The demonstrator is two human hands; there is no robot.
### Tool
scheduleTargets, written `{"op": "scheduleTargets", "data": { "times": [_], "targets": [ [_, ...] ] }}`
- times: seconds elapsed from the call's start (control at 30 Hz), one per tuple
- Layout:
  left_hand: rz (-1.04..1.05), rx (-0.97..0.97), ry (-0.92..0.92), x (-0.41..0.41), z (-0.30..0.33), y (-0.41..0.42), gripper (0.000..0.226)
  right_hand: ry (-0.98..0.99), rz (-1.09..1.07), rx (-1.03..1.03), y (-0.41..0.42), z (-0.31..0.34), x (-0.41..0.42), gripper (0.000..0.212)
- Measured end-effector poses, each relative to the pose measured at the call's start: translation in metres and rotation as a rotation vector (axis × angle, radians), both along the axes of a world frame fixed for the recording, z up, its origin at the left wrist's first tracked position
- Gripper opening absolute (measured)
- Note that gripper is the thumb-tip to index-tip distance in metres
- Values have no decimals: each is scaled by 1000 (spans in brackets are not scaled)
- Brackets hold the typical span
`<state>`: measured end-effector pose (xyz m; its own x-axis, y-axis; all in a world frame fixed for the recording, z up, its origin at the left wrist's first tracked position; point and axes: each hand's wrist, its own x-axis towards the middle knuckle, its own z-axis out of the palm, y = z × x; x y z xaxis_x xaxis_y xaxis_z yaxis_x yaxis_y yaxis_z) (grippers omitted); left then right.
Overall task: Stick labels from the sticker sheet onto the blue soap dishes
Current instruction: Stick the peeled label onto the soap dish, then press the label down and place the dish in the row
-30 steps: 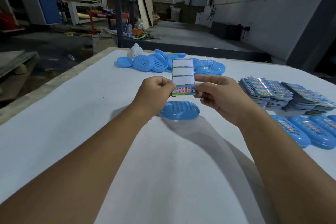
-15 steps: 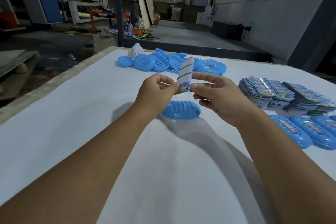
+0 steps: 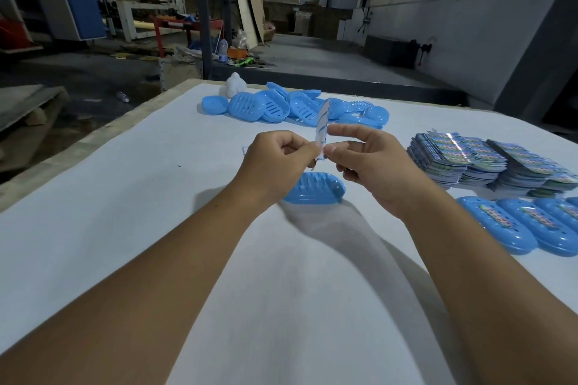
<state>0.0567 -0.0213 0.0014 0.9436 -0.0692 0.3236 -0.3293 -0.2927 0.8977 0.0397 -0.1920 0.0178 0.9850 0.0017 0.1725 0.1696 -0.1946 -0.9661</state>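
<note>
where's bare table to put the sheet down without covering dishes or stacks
Bare table lies left of the left hand and soap dish, and between the forearms. Crowded: dish pile at the far edge, label stacks and labelled dishes on the right.

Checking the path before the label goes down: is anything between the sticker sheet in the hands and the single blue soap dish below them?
Nothing visible. The sticker sheet, pinched by the left hand and right hand, is above the lone blue plastic soap dish, with only air between.
</note>
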Motion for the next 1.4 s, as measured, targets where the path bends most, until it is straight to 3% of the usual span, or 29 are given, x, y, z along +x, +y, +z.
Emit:
{"op": "scheduleTargets", "data": {
  "times": [0.37,0.7,0.93,1.03,1.1,1.23,1.4],
  "targets": [
    [131,13,29,6,-1,7,15,-48,-308,-162,-12,-5,11,23],
    [204,65,44,9,-3,11,15,-19,-514,-501,-37,-12,19,22],
    [280,111,39,11,-6,9,20,164,-532,-775,-47,-15,12,27],
    [280,114,38,12,-7,9,21,114,-563,-844,-44,-13,11,22],
    [276,119,33,12,-8,10,21,27,-521,-772,-35,-9,10,13],
    [248,121,4,9,-10,8,20,41,-162,-254,-3,-1,1,13],
    [204,119,-12,5,-8,4,20,81,-55,-175,11,2,-7,10]
  ]
}}
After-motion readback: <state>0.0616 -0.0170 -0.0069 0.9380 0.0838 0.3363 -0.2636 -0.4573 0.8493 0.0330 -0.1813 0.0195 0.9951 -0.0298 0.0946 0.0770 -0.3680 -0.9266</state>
